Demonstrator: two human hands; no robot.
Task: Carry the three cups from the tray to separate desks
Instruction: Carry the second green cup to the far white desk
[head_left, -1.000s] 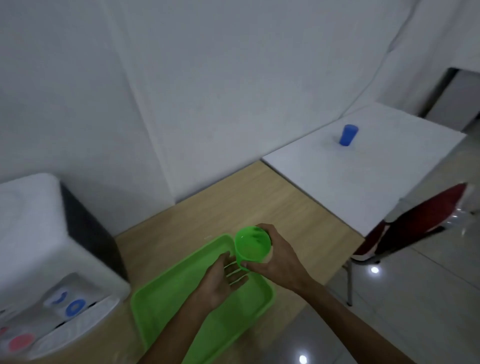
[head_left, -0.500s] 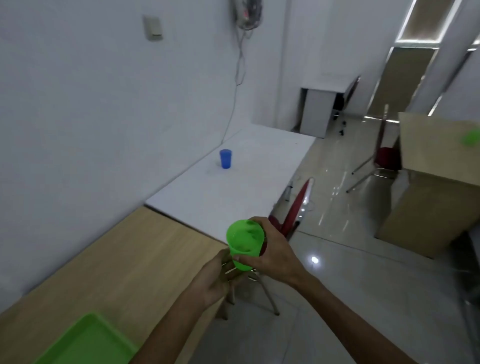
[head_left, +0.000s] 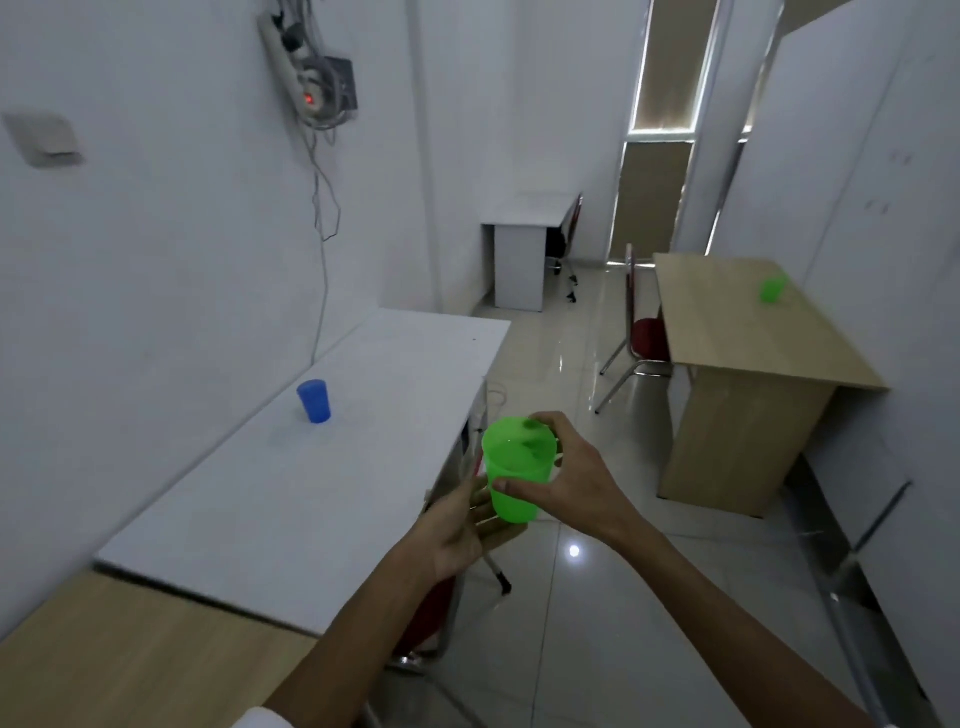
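**A:** What do the hands have right now?

**B:** I see the right hand (head_left: 569, 480) wrapped round the green cup (head_left: 514, 475), thumb on the near wall, fingers behind the rim. The left hand (head_left: 460, 530) is open, palm up just under the cup's base; whether it touches, I can't tell. The cup is upright, in the air over the floor, right of the white desk (head_left: 322, 467).

**A:** What changed?

**B:** A second ago that cup was over the green tray, which has since gone out of frame. The view has swung right from the wood desk (head_left: 130, 654) at near left toward the room. I read that as pick-up done and the carry leg begun.

**A:** Count?

**B:** Three cups in view. The blue cup (head_left: 314, 400) stands on the white desk. A second green cup (head_left: 772, 288) stands on the far-right wood desk (head_left: 748, 332). The third is in hand. Two look delivered, so this should be the last.

**A:** Desks?

**B:** Four: near-left wood, white, far-right wood, and a small white desk (head_left: 530, 215) at the back with no cup that I can see. My guess is that one is the target.
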